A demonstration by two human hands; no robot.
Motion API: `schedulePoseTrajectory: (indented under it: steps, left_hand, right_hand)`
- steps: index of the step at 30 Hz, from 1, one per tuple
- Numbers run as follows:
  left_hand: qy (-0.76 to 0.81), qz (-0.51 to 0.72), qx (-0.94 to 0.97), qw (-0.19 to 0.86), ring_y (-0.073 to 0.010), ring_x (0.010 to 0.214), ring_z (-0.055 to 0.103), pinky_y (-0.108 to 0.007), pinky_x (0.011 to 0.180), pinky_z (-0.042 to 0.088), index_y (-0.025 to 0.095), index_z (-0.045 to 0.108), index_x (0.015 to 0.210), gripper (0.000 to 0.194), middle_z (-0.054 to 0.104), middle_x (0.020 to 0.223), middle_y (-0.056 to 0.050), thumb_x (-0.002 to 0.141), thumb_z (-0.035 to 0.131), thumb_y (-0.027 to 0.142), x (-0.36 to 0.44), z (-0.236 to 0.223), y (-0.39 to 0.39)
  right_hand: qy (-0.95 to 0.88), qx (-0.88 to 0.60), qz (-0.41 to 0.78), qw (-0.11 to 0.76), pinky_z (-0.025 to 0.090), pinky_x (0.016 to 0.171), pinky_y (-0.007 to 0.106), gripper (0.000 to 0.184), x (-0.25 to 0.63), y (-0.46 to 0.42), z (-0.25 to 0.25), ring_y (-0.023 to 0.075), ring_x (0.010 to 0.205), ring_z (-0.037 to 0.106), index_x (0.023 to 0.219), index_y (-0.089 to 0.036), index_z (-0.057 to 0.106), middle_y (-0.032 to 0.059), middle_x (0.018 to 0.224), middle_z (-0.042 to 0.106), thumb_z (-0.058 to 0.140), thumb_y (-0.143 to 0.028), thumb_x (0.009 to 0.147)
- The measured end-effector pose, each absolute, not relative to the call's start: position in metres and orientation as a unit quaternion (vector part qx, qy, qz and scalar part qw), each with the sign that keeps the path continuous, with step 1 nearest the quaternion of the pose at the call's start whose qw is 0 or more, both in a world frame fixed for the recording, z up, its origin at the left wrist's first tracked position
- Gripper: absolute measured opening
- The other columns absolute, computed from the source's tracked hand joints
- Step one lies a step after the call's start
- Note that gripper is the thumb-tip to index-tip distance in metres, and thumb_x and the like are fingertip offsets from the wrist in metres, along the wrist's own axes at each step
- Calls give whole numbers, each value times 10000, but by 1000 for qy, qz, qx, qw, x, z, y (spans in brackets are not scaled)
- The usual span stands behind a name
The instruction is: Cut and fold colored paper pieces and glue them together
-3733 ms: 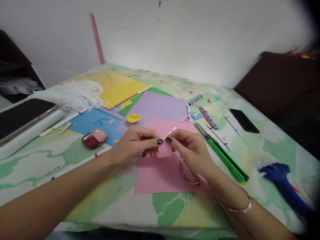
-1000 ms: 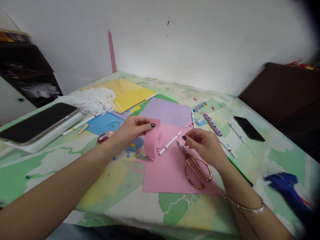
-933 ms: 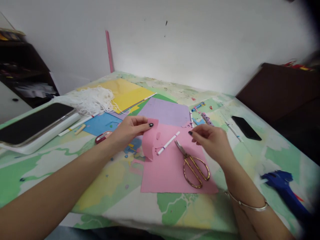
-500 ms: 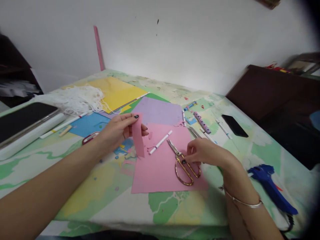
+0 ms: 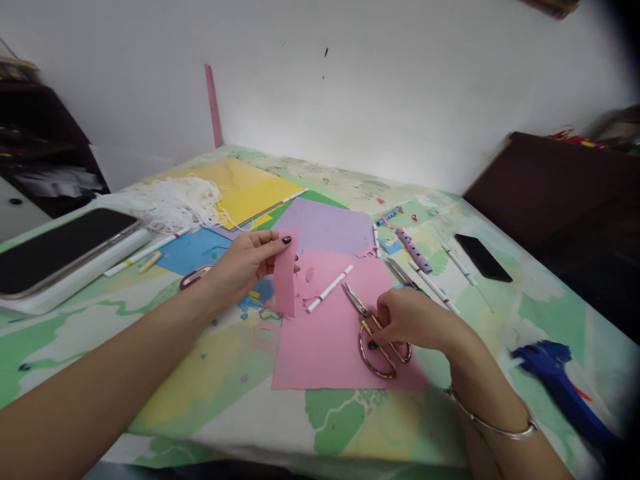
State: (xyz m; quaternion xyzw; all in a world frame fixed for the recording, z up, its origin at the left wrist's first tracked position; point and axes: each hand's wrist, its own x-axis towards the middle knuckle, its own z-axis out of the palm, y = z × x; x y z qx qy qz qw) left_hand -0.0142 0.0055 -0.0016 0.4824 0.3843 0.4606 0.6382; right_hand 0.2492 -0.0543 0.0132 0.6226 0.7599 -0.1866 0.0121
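Note:
My left hand (image 5: 255,261) pinches a strip of pink paper (image 5: 286,283) near its top, and the strip hangs upright. My right hand (image 5: 413,319) is closed on the gold-handled scissors (image 5: 379,340), its thumb at the handle loops and its other fingers partly hidden. The scissor blades are slightly apart and point away from me. Under them lies a pink paper sheet (image 5: 320,360). On this sheet, between my hands, rests a white paper stick (image 5: 330,289) with purple bands. Small paper scraps (image 5: 257,297) lie below my left hand.
A blue glue gun (image 5: 555,380) lies at the right, a black phone (image 5: 483,257) beyond it. Past my right hand are a purple dotted tube (image 5: 414,251) and a cutter (image 5: 401,273). White yarn (image 5: 183,203) and yellow sheets (image 5: 250,183) are at the back left.
The view has turned slightly left, so everything sits a little further right. My right thumb has moved down onto the scissors' handles. My left hand still holds the pink strip.

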Motion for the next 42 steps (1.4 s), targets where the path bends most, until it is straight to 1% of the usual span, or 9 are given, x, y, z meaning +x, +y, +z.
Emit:
schedulePoseTrajectory:
  steps: [6,11,14,16,20,22,29,36,42]
  left_hand:
    - [398,455,474,641,-110,642,625,-217,629,503,125,659,852,188,679,740,-29,697,720,213,-13,-6,7]
    - [396,449,470,649,-138,716,658,-239,680,514,112,645,894,239,714,806,-63,680,731,177,-14,-6,7]
    - [391,440,473,655,-134,721,660,-230,679,514,118,632,892,247,717,822,-58,671,734,156,-14,-7,7]
    - [387,430,477,662,-126,693,655,-215,632,506,138,619,895,255,717,816,-46,668,735,154,-12,-8,5]
    - [384,371,522,665,-73,431,525,-166,387,341,180,594,919,255,675,667,8,692,708,192,-1,-7,-7]
    - [394,345,553,648,-65,434,501,-158,404,321,180,599,902,234,601,558,48,690,697,170,7,-5,-15]
    - [396,294,584,644,-61,440,461,-161,400,285,194,593,898,238,571,582,51,673,660,155,21,-3,-32]
    - [376,299,583,655,-100,590,570,-179,505,386,190,566,915,305,618,673,22,638,675,126,20,-10,-27]
    - [395,302,578,647,-63,424,428,-161,384,265,197,534,911,276,526,589,61,679,683,215,20,-11,-30]
  right_hand:
    - [752,628,-188,65,251,407,252,243,245,-53,17,112,428,445,499,-193,569,23,511,588,697,-369,606]
    - [749,633,-186,62,250,405,256,265,248,-53,17,120,440,450,502,-189,552,19,505,580,700,-380,612]
    - [756,630,-178,-19,267,424,255,253,247,-50,17,113,439,449,525,-185,557,6,490,562,661,-360,676]
    - [751,620,-189,-123,307,459,255,245,241,-49,16,113,470,479,580,-183,575,3,515,572,598,-354,755]
    - [688,549,-319,-351,408,530,249,219,218,-50,8,110,555,536,807,-175,615,10,652,616,531,-376,834]
    - [658,497,-396,-404,436,552,244,233,206,-53,2,108,595,544,872,-168,619,21,723,627,553,-387,825]
    - [618,470,-450,-441,405,542,224,153,197,-55,-12,92,578,505,767,-162,623,-11,656,574,622,-315,779]
    - [602,489,-429,-463,410,543,228,139,194,-54,-14,97,576,509,733,-163,620,-10,639,571,613,-295,778]
    - [589,503,-413,-479,413,537,227,140,194,-54,-15,99,571,504,731,-167,617,-7,646,572,617,-301,772]
